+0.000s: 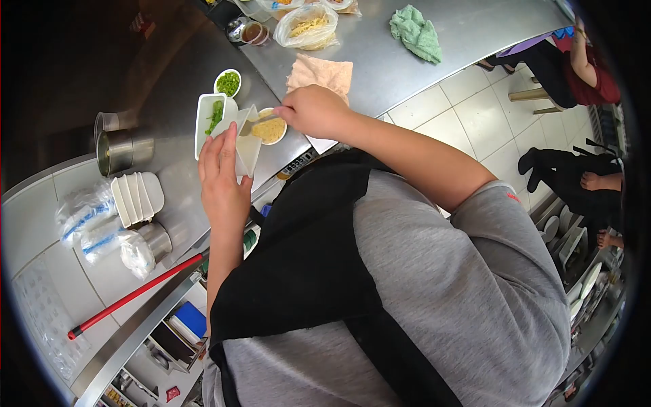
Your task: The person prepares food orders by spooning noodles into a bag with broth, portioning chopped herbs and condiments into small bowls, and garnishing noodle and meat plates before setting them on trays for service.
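Note:
My left hand grips a white plastic tub, tilted over the counter. My right hand is closed around the handle of a metal spoon, whose head is at the tub's rim. Just beneath the spoon stands a round bowl of pale yellow, crumbly food. Behind my left fingers is another white tub with green leaves in it. A small white bowl of chopped greens sits farther back. What lies inside the held tub is hidden.
A peach cloth and a green cloth lie on the steel counter. Nearby is a bag of yellow strips. Stacked white tubs and metal pots stand left. People are at the right edge.

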{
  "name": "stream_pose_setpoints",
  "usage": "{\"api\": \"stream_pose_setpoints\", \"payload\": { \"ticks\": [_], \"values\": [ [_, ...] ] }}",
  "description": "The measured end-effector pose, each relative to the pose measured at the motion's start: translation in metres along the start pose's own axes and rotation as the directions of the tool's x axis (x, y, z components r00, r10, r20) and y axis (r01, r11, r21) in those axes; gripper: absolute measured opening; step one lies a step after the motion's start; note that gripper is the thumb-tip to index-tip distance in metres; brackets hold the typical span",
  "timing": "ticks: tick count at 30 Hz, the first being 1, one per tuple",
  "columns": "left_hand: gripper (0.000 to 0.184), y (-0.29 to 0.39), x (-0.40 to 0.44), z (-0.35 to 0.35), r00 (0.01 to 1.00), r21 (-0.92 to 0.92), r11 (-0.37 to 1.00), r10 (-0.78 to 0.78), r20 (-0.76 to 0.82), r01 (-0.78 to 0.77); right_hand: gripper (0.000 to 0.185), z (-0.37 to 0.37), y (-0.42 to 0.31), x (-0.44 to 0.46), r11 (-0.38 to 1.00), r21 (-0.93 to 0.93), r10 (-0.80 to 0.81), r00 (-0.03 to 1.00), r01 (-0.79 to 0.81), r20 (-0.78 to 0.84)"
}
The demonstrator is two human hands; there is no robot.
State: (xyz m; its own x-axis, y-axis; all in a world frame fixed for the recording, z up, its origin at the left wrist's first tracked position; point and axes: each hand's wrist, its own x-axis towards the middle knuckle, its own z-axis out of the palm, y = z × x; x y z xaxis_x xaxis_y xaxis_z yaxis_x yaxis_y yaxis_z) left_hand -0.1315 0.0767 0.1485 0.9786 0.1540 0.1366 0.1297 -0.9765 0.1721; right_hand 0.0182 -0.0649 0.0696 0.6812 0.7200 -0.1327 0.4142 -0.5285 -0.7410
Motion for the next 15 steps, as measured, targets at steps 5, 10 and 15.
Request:
{"api": "stream_pose_setpoints", "payload": {
  "ticks": [5, 10, 15],
  "values": [
    [0.09, 0.005, 0.001, -0.002, 1.0, 0.002, 1.0, 0.025, 0.01, -0.025, 0.036, 0.022, 0.017, 0.02, 0.977, 0.196, 0.075, 0.997, -0.078, 0.024],
    [0.091, 0.005, 0.001, -0.004, 0.999, 0.012, 0.999, 0.03, 0.019, -0.031, 0.038, 0.015, 0.04, -0.003, 0.947, 0.28, 0.138, 0.986, -0.16, 0.094],
    [0.091, 0.0, -0.001, -0.002, 0.999, 0.025, 0.999, 0.041, 0.015, -0.041, 0.039, 0.007, 0.02, -0.004, 0.955, 0.291, 0.073, 0.997, -0.062, -0.025]
  ]
}}
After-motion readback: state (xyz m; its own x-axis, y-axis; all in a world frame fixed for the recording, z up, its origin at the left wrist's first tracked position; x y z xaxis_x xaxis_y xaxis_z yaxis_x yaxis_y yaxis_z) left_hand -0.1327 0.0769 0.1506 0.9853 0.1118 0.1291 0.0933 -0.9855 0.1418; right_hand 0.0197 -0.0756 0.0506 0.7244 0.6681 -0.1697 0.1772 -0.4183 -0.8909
